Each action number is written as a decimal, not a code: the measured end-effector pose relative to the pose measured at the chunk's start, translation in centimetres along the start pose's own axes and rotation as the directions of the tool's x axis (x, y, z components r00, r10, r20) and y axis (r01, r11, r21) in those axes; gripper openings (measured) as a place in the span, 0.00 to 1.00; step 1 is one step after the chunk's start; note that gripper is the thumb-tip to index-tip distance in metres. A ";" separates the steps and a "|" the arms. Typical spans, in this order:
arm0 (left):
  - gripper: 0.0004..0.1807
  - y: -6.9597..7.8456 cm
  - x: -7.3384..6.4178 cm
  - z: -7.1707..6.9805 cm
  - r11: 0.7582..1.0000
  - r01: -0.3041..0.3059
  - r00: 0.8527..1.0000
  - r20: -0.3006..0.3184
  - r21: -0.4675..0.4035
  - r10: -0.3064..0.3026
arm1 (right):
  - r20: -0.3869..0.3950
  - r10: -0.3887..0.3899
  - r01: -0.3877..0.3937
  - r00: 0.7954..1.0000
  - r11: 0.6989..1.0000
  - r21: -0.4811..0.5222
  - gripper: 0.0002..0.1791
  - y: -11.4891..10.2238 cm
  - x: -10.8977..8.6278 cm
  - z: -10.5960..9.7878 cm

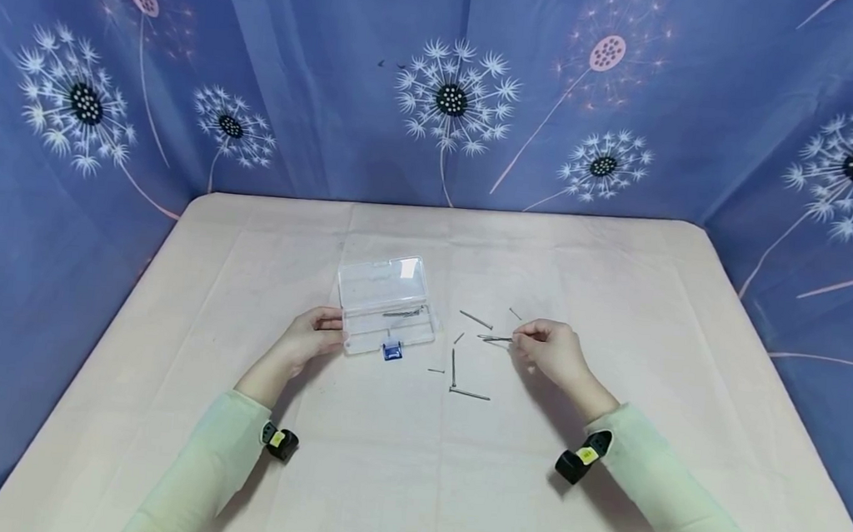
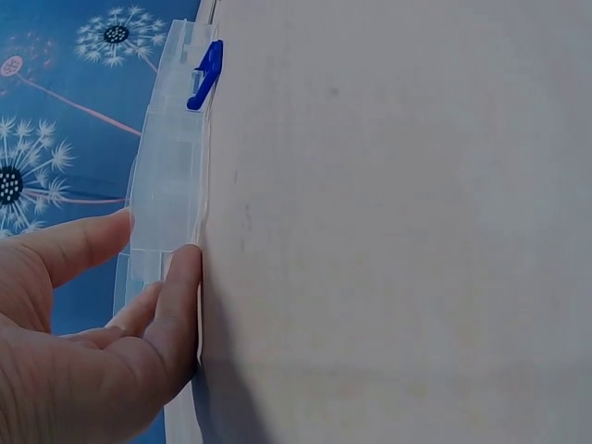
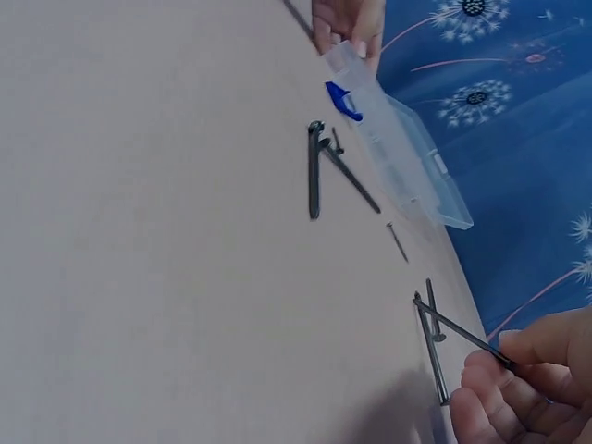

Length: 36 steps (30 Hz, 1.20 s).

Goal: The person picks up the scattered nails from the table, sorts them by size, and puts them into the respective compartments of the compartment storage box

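Note:
A clear plastic box (image 1: 384, 323) stands on the table with its lid (image 1: 383, 286) raised at the back and a blue latch (image 1: 392, 351) at the front. Thumb and fingers of my left hand (image 1: 306, 336) grip its left end. Inside the box, several nails (image 1: 402, 313) lie in the rear section. Right of the box, my right hand (image 1: 551, 351) pinches one end of a grey nail (image 3: 462, 333) between thumb and fingers. In the right wrist view, this nail slants across another long nail (image 3: 431, 356) on the table.
Loose nails lie between box and right hand: a long nail (image 1: 476, 319) at the back, an upright-lying nail (image 1: 454, 367), a nail (image 1: 470, 394) nearest the front, and small nails (image 1: 436, 371). A blue dandelion-print curtain (image 1: 321, 82) hangs behind the cloth-covered table (image 1: 379, 488).

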<state>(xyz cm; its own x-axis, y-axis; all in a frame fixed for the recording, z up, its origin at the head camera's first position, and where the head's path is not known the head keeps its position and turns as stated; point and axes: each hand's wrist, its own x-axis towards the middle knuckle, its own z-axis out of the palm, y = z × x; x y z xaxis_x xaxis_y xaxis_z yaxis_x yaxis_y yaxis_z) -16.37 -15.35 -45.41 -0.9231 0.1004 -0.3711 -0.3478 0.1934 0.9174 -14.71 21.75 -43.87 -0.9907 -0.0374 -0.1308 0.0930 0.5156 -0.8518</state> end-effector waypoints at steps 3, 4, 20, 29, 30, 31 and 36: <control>0.28 0.0 0.0 0.0 1.000 -0.003 1.000 0.008 -0.004 0.003 | 0.024 0.036 -0.038 0.999 0.997 0.074 0.10 -0.3 0.0 0.1; 0.28 0.0 0.1 -0.1 1.000 -0.002 1.000 0.009 -0.010 0.002 | 0.031 0.050 -0.054 0.998 0.993 0.105 0.11 -0.4 0.0 0.2; 0.28 -0.2 0.1 -0.1 1.000 -0.005 1.000 0.012 -0.026 0.005 | 0.066 0.045 -0.064 0.997 0.942 0.330 0.15 -2.2 0.7 1.1; 0.27 -0.1 -0.2 -0.2 0.999 -0.017 1.000 0.008 -0.045 0.017 | 0.087 0.008 -0.043 0.996 0.910 0.412 0.15 -3.9 1.5 2.4; 0.27 -0.1 -0.2 -0.2 0.999 -0.019 1.000 0.007 -0.049 0.019 | 0.092 0.003 -0.041 0.996 0.909 0.415 0.15 -4.1 1.6 2.5; 0.27 -0.1 -0.2 -0.1 0.998 -0.021 1.000 0.008 -0.051 0.021 | 0.095 0.005 -0.045 0.995 0.906 0.420 0.15 -4.3 1.7 2.7; 0.27 -0.2 -0.2 0.0 0.998 -0.032 0.999 0.011 -0.059 0.032 | 0.101 -0.005 -0.040 0.995 0.901 0.432 0.14 -5.0 2.2 3.3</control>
<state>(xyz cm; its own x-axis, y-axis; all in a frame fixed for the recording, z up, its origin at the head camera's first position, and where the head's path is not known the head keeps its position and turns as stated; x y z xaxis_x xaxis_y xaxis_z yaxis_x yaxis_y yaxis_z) -16.09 -15.43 -45.46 -0.9321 0.1170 -0.3428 -0.3275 0.1319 0.9356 -17.02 16.23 -41.60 -0.9760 -0.1264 -0.1775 0.1660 0.0963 -0.9814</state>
